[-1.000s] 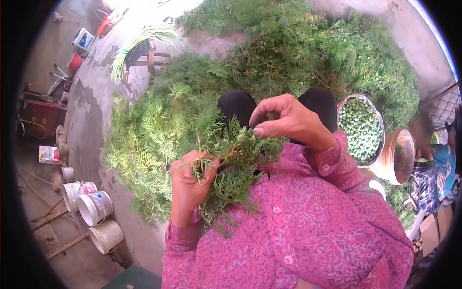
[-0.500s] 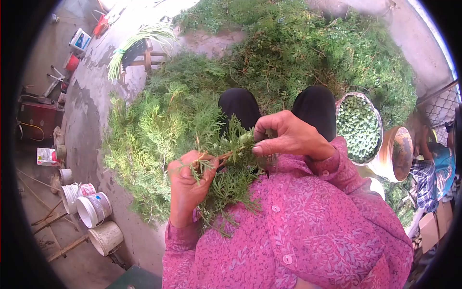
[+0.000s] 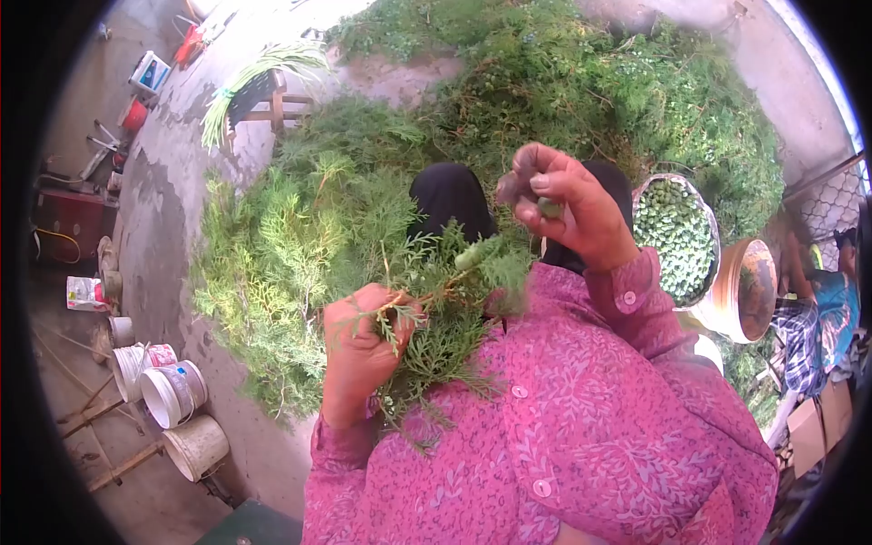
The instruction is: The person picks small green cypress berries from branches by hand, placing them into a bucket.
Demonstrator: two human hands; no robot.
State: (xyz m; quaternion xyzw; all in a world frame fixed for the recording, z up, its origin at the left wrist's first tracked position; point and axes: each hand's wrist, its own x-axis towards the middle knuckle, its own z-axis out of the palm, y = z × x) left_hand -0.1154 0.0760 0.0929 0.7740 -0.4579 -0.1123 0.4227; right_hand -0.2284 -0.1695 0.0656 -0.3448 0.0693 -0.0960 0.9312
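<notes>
My left hand is closed in a fist round the woody stem of a leafy arborvitae branch. The branch spreads over my lap, with a pale green cone showing near its upper end. Above and to the right of it, my right hand is raised with curled fingers around a small green cone; whether more lie in the palm is hidden. Right of that hand stands a bucket full of small green cones.
A big heap of cut evergreen branches lies before my knees and to the left. Beside the full bucket is a tilted pale bucket. White buckets stand at left, a small stool farther off. Another person's legs show at right.
My right hand has left the branch and moved up and right, with a small green cone in its fingers. My left hand still grips the stem, nearly in place.
</notes>
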